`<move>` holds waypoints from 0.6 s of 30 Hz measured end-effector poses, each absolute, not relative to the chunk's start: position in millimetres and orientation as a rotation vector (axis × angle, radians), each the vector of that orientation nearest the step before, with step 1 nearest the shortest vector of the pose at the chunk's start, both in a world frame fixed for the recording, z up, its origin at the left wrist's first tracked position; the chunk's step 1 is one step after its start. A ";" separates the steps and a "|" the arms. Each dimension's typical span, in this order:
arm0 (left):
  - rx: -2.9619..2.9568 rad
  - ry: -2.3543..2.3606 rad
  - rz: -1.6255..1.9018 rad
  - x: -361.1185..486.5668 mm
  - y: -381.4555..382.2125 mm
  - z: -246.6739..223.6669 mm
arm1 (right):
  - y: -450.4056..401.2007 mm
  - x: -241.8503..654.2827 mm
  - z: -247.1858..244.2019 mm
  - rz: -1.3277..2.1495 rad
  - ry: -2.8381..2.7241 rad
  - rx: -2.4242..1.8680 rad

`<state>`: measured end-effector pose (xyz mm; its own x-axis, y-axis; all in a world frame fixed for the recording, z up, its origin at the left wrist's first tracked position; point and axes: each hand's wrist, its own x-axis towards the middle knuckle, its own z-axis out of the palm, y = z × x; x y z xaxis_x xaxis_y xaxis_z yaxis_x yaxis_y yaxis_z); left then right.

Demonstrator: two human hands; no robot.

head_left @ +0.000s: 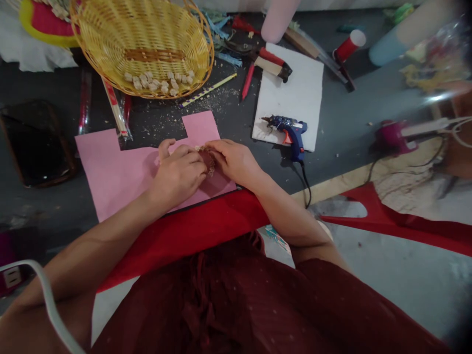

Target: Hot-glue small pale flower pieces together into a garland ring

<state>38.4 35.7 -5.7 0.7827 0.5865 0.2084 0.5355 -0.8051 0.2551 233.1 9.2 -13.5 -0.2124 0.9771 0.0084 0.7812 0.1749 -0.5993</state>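
Observation:
Over a sheet of pink paper (129, 172), both hands meet at a small round piece edged with beige crumbly bits (211, 169). What kind of thing it is I cannot make out. My left hand (180, 173) is closed at the piece's left side, fingers curled over it and hiding part of it. From the right, my right hand (236, 160) pinches its upper edge between thumb and fingers. A blue glue gun (293, 133) lies to the right of my right hand, on a white board (273, 105).
A yellow wicker basket (140, 29) holding several beige lumps (158, 82) stands beyond the paper. Pliers (273, 65), a pink pen (248, 82) and a yellow pencil (210, 90) lie nearby. A phone (35, 142) is at left. Another person's arm (457, 142) shows at right.

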 end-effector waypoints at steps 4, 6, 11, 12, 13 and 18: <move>2.782 0.903 0.386 38.7 36.8 -6.9 | 9.4 233.2 -12.6 0.684 -2.062 -1.665; 2.780 0.897 0.358 38.6 37.3 -7.4 | 9.5 233.0 -12.2 0.684 -2.063 -1.665; 2.816 0.873 0.340 35.8 35.8 -0.6 | 9.0 233.4 -14.3 0.678 -2.043 -1.643; 2.834 0.865 0.338 34.5 35.9 3.4 | 8.8 234.0 -15.4 0.680 -2.025 -1.627; 2.852 0.862 0.345 32.9 36.4 8.4 | 8.6 234.9 -16.5 0.685 -1.999 -1.612; 2.850 1.024 0.521 16.3 48.9 39.3 | 8.2 240.2 -19.9 0.723 -1.878 -1.577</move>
